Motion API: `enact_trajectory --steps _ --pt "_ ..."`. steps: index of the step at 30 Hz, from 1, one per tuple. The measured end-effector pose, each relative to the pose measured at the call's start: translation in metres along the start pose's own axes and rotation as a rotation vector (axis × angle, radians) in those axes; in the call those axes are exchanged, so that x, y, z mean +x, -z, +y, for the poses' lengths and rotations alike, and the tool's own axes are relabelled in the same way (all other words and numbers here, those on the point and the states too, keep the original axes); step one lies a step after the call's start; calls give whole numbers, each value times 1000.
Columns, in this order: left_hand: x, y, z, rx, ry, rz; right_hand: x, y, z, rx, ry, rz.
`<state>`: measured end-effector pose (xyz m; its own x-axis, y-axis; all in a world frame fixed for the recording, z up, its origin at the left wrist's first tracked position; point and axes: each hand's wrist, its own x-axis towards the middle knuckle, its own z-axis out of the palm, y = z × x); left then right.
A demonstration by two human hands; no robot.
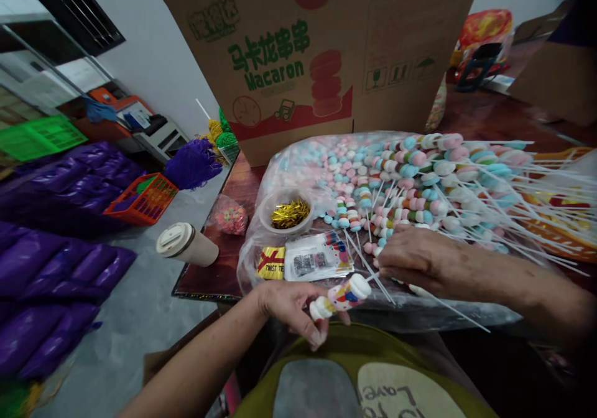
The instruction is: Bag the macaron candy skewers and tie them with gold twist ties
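My left hand (298, 311) is closed around a candy skewer (342, 298), a white and pale stack in a clear, printed wrapper, held over my lap at the table's front edge. A short white stick shows at the skewer's upper right end. My right hand (415, 259) pinches that stick, its fingertips partly hidden from view. Beyond it, many pink, blue and white candy skewers (420, 203) lie piled on clear plastic, sticks pointing right. Left of the pile are a bowl (263, 218) of gold twist ties (290, 214), a gold twist-tie packet (270, 262) and printed wrappers (318, 257).
A large cardboard box (298, 51) stands behind the pile. A lidded cup (189, 244) and a bag of small pink candies (231, 218) sit near the table's left edge. Purple bags (56, 281) and an orange basket (144, 200) are on the floor at left.
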<state>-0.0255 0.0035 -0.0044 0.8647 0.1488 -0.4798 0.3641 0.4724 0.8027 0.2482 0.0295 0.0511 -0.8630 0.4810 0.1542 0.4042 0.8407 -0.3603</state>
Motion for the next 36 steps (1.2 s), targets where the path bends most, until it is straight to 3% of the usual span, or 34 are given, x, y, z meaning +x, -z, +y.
enact_trajectory --steps 7,10,14,17,20,22,27,32,36 --pt "13 -8 11 -44 -34 59 5 -5 -8 -34 72 51" --pt "13 -10 13 -31 -41 97 5 -7 -11 -44 75 -32" --pt "5 -13 18 119 -97 319 -4 -7 -10 -56 26 -131" --pt "-1 -20 23 319 -178 493 -9 -8 -10 -48 2 -132" --pt "1 -28 25 524 -156 603 -6 -8 -14 -53 -35 -111" --pt "8 -32 24 560 -132 632 1 -9 -17 -49 -60 -102" --pt "29 -29 17 403 -168 643 19 -16 -17 -19 -65 -176" --pt "22 -21 10 256 -115 579 18 -14 -6 -85 -142 -185" --pt "11 -22 9 547 -69 794 11 -12 -1 -99 -167 -125"
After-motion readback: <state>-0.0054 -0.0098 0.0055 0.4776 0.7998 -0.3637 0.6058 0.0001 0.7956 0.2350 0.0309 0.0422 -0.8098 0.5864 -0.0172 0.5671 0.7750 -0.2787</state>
